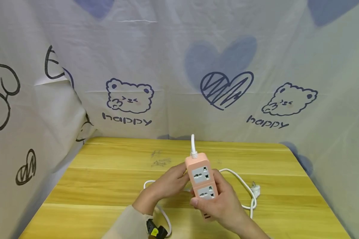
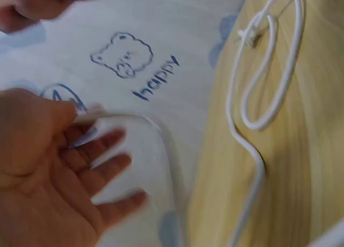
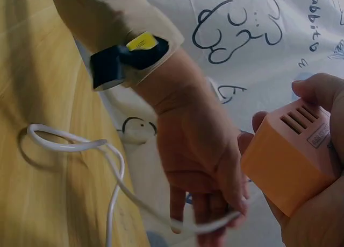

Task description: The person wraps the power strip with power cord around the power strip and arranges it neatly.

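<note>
A pink power strip (image 1: 200, 184) with white socket faces is raised over the table, its corded end pointing away. My right hand (image 1: 227, 207) grips its near half, thumb across the front. In the right wrist view, the strip's (image 3: 285, 174) near end shows several USB slots. My left hand (image 1: 170, 183) is beside the strip's left side. In the left wrist view, the left hand (image 2: 48, 171) pinches the white power cord (image 2: 163, 136) between thumb and index finger, the other fingers spread. The head view hides that pinch.
The cord's white plug (image 1: 255, 190) lies on the right of the wooden table (image 1: 107, 172), next to a loop of cord. Small dark marks (image 1: 161, 162) show on the tabletop behind the hands. A printed cloth (image 1: 173, 66) hangs behind and beside the table.
</note>
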Tool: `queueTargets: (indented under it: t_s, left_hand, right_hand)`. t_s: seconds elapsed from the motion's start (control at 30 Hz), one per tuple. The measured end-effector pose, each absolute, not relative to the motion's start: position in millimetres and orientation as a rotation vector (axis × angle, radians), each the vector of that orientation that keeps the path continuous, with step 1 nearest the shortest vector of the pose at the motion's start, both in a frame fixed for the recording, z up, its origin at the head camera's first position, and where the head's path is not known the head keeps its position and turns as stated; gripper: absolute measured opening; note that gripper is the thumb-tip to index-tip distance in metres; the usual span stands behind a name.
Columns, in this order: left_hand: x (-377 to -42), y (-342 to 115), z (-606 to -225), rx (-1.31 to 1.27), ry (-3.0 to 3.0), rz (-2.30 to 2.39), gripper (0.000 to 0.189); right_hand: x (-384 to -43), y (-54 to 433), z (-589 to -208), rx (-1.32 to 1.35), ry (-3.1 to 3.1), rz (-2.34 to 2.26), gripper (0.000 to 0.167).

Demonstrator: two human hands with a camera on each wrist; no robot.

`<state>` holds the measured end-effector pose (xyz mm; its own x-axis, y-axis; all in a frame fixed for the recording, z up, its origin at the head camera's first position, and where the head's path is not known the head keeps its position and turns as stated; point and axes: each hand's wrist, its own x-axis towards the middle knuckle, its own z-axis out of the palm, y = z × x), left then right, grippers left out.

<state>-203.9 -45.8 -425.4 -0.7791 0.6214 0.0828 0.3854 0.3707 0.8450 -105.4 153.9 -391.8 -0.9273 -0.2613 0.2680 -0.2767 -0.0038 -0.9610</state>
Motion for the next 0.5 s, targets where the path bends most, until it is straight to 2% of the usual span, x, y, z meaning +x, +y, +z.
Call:
queueTargets:
  t_s: [0.07,0.2,0.33,0.4,0.5]
  left_hand:
    - [-207,-46,-430,0.803,2.334,1.500,0.035]
    - [-212,-57,-436,0.552,2.386,1.670,0.038]
    - [-215,-73,-437,0.350,2.744,1.549,0.042]
    - [-214,-80,-438,0.338,2.856,1.431,0.040]
    - [-211,-88,-440,0.466,2.926,1.271,0.032]
  right_hand:
    - [-108,156,-391,0.596,-2.199,2.141,0.052]
    - [-116,171,-391,0.559,-2.186,2.176,0.053]
    - [-124,188,-395,0.614,-2.110,2.254,0.053]
    - [-128,194,-398,0.630,-2.005,2.310,0.053]
    - [-132,198,-402,0.607,-1.862,2.385,0.055]
